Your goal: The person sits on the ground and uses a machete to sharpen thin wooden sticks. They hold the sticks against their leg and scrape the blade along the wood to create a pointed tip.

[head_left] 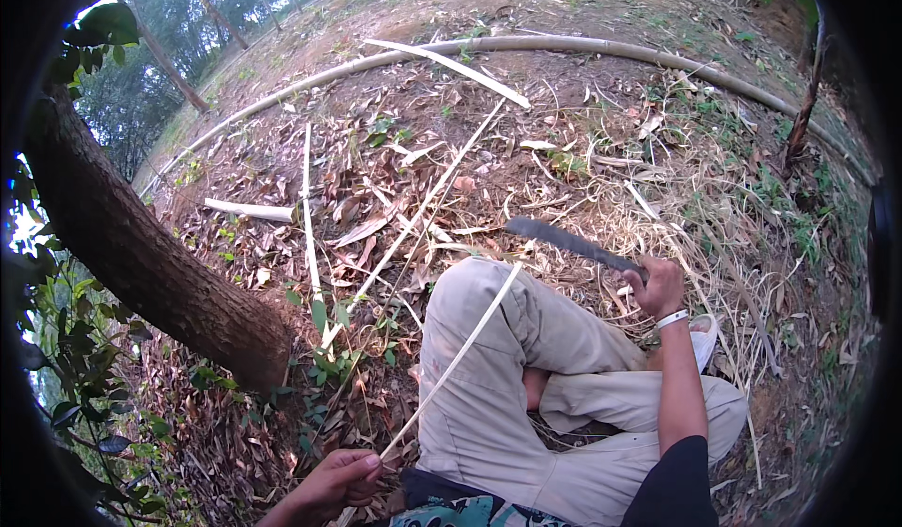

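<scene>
My left hand [340, 480] is closed round a long, thin, pale bamboo strip [458, 355], low at the left beside my hip. From there the strip slants up across my bent left leg, its far end over the knee. In my right hand [660, 287] is a machete [568, 240] with a dark, worn blade, held out beyond my right shin. The blade points left, above the litter and apart from the strip. Its handle is mostly hidden in my fist.
A tree trunk [155, 250] leans in at the left. Pale split bamboo pieces [451, 65] lie ahead on dry leaves, with a long bamboo pole [583, 46] behind them. Thin curled shavings [601, 198] cover the ground by the machete. My crossed legs [601, 395] fill the lower middle.
</scene>
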Demonstrator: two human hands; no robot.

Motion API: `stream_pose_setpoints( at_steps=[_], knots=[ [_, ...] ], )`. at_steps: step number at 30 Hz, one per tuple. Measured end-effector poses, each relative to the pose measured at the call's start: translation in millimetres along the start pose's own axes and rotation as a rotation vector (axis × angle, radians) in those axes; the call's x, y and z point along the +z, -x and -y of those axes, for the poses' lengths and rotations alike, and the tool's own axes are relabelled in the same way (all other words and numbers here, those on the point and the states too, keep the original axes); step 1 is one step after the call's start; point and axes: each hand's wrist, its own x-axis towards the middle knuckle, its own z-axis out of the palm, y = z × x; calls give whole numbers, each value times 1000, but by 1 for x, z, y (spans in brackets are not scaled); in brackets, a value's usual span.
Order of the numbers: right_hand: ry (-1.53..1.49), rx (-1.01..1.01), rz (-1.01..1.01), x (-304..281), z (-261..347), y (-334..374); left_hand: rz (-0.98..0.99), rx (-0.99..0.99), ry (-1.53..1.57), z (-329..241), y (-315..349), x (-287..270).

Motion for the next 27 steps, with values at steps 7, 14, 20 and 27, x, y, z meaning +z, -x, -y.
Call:
stream_pose_setpoints(
  at_steps=[7, 14, 20, 27],
  knots=[
    [-651, 672, -428, -7, -68, -10, -112, 269, -34, 7, 14, 7],
    [-633, 263, -166, -40, 72, -11, -61, 558, -21, -57, -141, 54],
    [-436, -110, 40, -28, 189, 10, -162, 578, -188, -59, -171, 78],
    [-306, -248, 92, 0, 206, 19, -213, 537, -172, -64, -183, 81]
  ],
)
